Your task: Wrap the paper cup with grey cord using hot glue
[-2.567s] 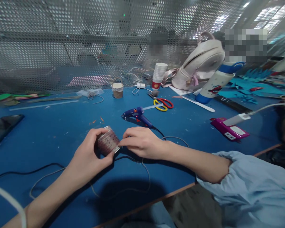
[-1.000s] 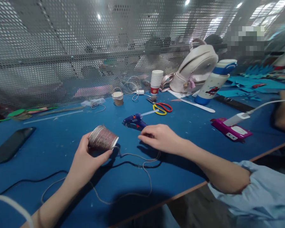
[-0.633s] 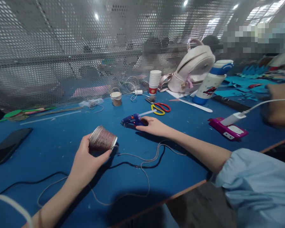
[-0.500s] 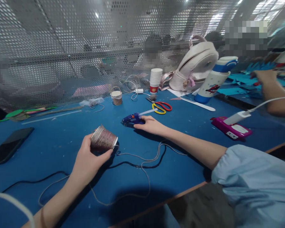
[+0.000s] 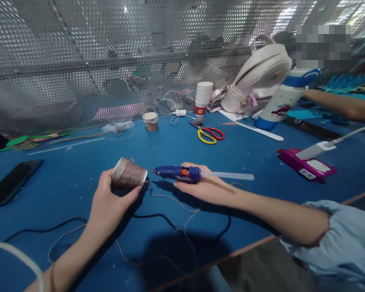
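Note:
My left hand [image 5: 111, 198] grips a paper cup [image 5: 128, 174] wound with brownish cord, tipped on its side with its white rim toward the right. From that rim a loose grey cord [image 5: 170, 199] trails over the blue table. My right hand [image 5: 205, 188] is closed around a blue hot glue gun [image 5: 178, 173], raised off the table. A clear glue stick [image 5: 228, 175] sticks out of its back end. The gun's nozzle points left and sits just short of the cup's rim, apart from it.
Behind lie red-and-yellow scissors [image 5: 211, 134], a small wrapped cup [image 5: 150, 121] and stacked paper cups [image 5: 203, 98]. A bottle [image 5: 284, 101], a backpack [image 5: 258, 79] and a magenta power strip [image 5: 307, 164] are at right, a phone [image 5: 13, 182] at left. Another person's arm [image 5: 343, 104] reaches in.
My right hand has lifted the glue gun from the table and brought it nearer to me, its nozzle now close to the cup's rim. The cup has barely moved.

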Motion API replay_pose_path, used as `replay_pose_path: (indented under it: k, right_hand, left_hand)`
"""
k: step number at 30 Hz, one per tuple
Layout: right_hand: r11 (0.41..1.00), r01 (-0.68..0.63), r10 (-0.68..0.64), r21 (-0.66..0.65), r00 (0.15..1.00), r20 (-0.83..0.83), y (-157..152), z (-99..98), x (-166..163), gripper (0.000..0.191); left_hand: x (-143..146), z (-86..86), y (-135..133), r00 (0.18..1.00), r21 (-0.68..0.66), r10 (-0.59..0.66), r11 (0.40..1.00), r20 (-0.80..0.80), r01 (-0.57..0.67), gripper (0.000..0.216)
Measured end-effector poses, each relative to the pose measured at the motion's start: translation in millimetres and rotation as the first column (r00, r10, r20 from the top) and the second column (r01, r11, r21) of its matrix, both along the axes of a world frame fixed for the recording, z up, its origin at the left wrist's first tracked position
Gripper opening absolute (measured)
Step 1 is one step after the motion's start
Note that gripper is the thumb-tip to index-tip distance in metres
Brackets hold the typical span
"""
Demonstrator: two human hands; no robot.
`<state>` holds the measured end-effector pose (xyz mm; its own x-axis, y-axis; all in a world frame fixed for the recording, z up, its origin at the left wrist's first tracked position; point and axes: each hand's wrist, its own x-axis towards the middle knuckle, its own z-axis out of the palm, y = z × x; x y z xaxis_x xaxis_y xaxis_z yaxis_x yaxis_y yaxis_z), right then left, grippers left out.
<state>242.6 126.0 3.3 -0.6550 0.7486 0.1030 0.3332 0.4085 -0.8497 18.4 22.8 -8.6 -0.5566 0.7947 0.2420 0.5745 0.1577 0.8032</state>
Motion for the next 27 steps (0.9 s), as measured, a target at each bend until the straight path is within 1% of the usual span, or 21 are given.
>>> replay_pose_path:
  k: [3,4,7,10,13,15,21,24,27]
  right_hand:
    - [0.995,0.090,-0.093,-0.028,0.989,-0.114,-12.2,-3.8,-9.9,0.020]
    - [0.995,0.090,-0.096,-0.050,0.985,-0.146,-14.9,-5.2,-13.7,0.020]
    - [0.995,0.031,-0.050,-0.097,0.980,-0.190,-21.1,-10.2,-22.7,0.023]
    - [0.996,0.030,-0.050,-0.084,0.970,-0.240,-25.4,-16.5,-26.8,0.030]
    - [0.994,0.026,-0.061,-0.101,0.933,-0.355,-27.1,-22.2,-29.4,0.028]
    - [0.992,0.011,-0.058,-0.122,0.918,-0.393,-27.0,-24.8,-30.9,0.025]
    - [0.998,0.051,-0.065,-0.045,0.911,-0.407,-25.5,-29.5,-33.2,0.024]
    - [0.993,0.045,-0.084,-0.108,0.913,-0.398,-26.9,-28.4,-33.7,0.023]
    - [0.985,0.010,-0.080,-0.174,0.913,-0.400,-31.0,-26.0,-33.4,0.023]
  left_hand:
    - [2.8,1.7,-0.2,0.999,-0.025,0.022,0.999,0.047,-0.021,0.049]
    - [3.9,1.3,-0.1,0.997,-0.043,0.027,0.999,0.079,-0.024,0.047]
    - [8.0,-1.7,0.7,0.979,-0.069,0.019,0.998,0.205,-0.005,0.044]
    - [14.9,-4.1,1.5,0.945,-0.059,-0.019,0.997,0.327,0.040,0.046]
    - [22.7,-4.6,1.5,0.916,-0.064,-0.037,0.996,0.401,0.068,0.048]
    - [26.4,-5.0,1.1,0.906,-0.073,-0.036,0.995,0.421,0.074,0.050]
    - [29.6,-7.1,-0.2,0.868,-0.088,-0.021,0.993,0.495,0.074,0.055]
    - [30.1,-8.0,0.3,0.861,-0.086,-0.023,0.993,0.508,0.077,0.054]
    - [29.6,-9.6,1.5,0.876,-0.081,-0.013,0.995,0.483,0.060,0.053]
